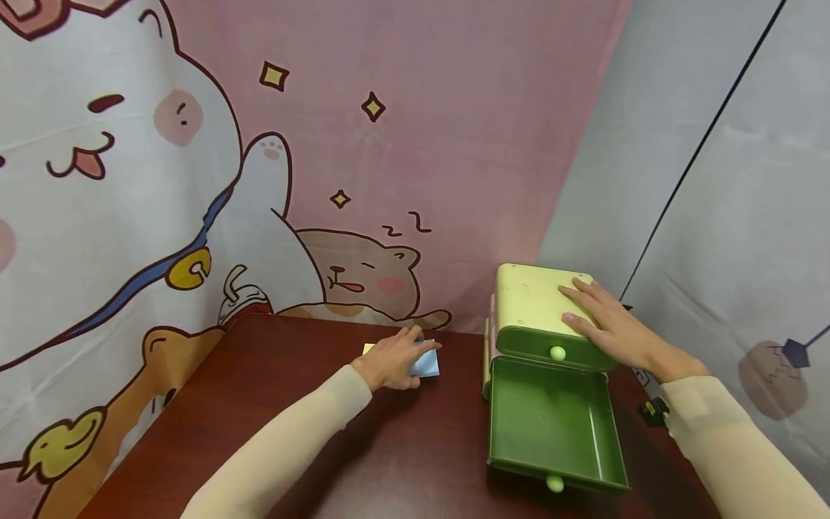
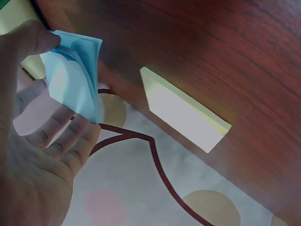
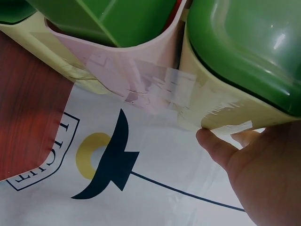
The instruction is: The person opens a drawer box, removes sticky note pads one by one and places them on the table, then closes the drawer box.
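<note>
Behind everything, there hangs a printed cloth (image 1: 467, 144) with cartoon animals, and in front of it spreads the dark red-brown tabletop (image 1: 259, 404). On the right side of this tabletop stands a drawer cabinet (image 1: 538, 295), whose casings are cream and pink, joined by clear tape (image 3: 164, 84). Its upper drawer (image 1: 525, 343) is closed, while the green lower drawer (image 1: 547, 418) is pulled out toward the person.

The right hand (image 1: 612, 328) rests on the top and right side of the upper cream casing, with its fingers spread and not curled around anything. The left hand (image 1: 392, 358) is near the back edge of the tabletop, to the left of the cabinet; its thumb and fingers pinch a light-blue sticky-note pad (image 2: 77, 77), and the other fingers are extended. Whether this blue pad touches the tabletop, I cannot tell well. A pale-yellow sticky-note pad (image 2: 183, 108) is just beside, on the tabletop near the cloth. Smallest are the round light-green knobs (image 1: 554, 483), one on each drawer front.
</note>
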Demonstrator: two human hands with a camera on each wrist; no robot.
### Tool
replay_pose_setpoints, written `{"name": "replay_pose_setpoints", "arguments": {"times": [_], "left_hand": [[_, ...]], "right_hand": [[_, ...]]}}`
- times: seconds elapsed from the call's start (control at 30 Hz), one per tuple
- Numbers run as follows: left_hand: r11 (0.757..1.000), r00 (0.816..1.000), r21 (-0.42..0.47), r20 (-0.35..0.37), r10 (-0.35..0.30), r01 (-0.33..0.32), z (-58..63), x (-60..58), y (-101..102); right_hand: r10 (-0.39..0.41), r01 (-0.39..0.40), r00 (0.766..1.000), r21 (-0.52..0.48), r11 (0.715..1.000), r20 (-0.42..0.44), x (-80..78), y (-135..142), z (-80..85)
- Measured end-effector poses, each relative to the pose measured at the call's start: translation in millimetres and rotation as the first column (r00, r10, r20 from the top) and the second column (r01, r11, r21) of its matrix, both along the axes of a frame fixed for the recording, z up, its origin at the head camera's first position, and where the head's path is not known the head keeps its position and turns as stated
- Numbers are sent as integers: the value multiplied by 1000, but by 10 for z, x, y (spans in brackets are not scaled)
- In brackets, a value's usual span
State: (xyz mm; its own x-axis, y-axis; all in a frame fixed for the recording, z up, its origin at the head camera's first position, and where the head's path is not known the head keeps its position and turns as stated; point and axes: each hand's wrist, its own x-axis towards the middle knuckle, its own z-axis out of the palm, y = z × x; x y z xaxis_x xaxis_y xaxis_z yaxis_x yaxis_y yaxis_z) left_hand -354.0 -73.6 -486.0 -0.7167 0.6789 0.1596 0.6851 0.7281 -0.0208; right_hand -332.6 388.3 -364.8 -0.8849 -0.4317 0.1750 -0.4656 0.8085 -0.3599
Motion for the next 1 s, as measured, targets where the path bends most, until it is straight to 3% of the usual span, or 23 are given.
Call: {"name": "replay_pose_setpoints", "arguments": {"times": [0.2, 0.63, 0.83, 1.0], "left_hand": [[999, 999, -41, 39, 31, -30, -67, -107, -6], [997, 995, -35, 67, 76, -74, -113, -163, -8], [989, 992, -90, 25, 121, -118, -222, -176, 23], [978, 987, -135, -23, 160, -161, -310, -105, 67]], "right_hand": [[-2, 2, 1000, -1, 1000, 9, 7, -21, 35], [-1, 1, 1000, -13, 1000, 7, -4, -18, 23], [-2, 2, 1000, -14, 1000, 13, 7, -13, 16], [-1, 1, 1000, -16, 1000, 7, 3, -4, 8]]}}
